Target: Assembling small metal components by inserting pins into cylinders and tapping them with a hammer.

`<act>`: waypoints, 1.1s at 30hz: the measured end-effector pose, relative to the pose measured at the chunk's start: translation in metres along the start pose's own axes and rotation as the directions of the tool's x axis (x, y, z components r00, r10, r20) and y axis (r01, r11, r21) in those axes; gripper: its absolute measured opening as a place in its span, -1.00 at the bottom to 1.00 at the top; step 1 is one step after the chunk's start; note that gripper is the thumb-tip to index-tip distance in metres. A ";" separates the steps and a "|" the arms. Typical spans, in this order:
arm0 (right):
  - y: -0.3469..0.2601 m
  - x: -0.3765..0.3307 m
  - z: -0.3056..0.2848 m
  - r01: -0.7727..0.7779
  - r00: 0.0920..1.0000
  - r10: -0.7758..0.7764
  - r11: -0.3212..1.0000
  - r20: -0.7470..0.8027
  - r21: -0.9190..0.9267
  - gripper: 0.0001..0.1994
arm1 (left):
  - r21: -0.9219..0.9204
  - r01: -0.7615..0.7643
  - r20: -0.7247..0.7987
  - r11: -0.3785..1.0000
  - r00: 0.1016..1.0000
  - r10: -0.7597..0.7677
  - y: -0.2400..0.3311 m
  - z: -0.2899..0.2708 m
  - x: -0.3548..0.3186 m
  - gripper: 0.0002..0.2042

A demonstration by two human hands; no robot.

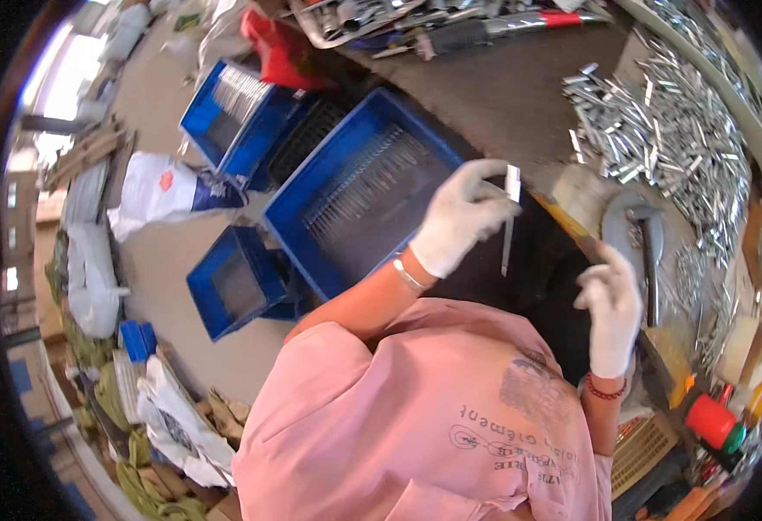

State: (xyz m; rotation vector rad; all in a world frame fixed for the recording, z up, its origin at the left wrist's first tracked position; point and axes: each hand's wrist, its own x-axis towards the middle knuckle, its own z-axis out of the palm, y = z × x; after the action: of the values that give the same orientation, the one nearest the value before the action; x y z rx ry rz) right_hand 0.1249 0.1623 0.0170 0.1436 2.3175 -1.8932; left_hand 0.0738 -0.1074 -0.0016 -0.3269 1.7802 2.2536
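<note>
Though slim, glossy metal piece in gloved left hand, grip narrow; right hand loosely curved.

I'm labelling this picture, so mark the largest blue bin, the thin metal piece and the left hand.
Largest blue bin [325, 172]: head view, inner side wall.
Thin metal piece [513, 183]: head view, its wider upper end.
Left hand [459, 217]: head view, back of the white glove.

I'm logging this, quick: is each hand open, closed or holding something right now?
Left hand: closed on a thin silver metal piece.
Right hand: loosely curled; whether it holds anything cannot be told.
</note>
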 end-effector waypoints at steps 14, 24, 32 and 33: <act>0.010 0.020 -0.022 0.045 0.975 -0.043 0.999 -0.218 0.007 -0.63 | 0.339 0.401 -0.867 0.851 0.485 0.116 -0.250 -0.374 0.010 -0.50; 0.017 0.020 -0.021 0.039 0.972 -0.029 0.999 -0.232 0.038 -0.65 | 0.600 0.616 -0.789 0.510 0.561 0.250 -0.238 -0.388 0.019 -0.53; 0.011 0.019 -0.023 -0.008 0.995 0.023 0.990 -0.102 0.138 -0.69 | 0.794 0.052 -0.559 0.606 0.457 0.692 -0.116 -0.273 0.049 -0.76; 0.011 0.017 -0.025 -0.022 0.993 0.039 0.989 -0.111 0.147 -0.69 | 0.792 -0.082 -0.509 0.604 0.456 0.730 -0.079 -0.226 0.066 -0.83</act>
State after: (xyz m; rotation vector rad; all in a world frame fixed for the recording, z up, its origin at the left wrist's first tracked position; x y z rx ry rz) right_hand 0.1090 0.1891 0.0083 0.3094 2.2300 -2.0903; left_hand 0.0422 -0.3062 -0.1477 -0.9401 3.4156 1.4760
